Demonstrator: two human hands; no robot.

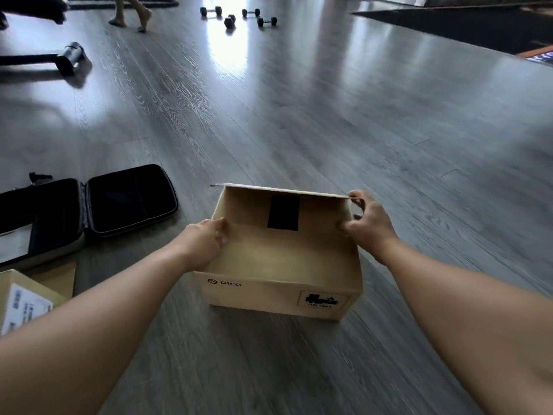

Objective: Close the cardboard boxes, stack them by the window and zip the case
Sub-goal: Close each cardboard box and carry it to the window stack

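A brown cardboard box (278, 290) printed "PICO" sits on the grey wood floor in front of me, its top not closed. Its far flap (281, 190) is raised, with black tape on the inner side. My left hand (206, 239) holds the box's left wall, fingers curled over the rim. My right hand (369, 221) grips the right wall, with fingers reaching up to the far flap's right end. A black zip case (98, 205) lies unzipped and spread flat to the left. A second cardboard box (27, 298) with a white label shows at the lower left edge.
Several dumbbells (236, 18) lie far back near bright window glare. A person's bare legs (131, 13) stand at the top left beside a black rope. A dark weighted bar end (70, 56) rests at the left. A black mat (466, 28) covers the top right.
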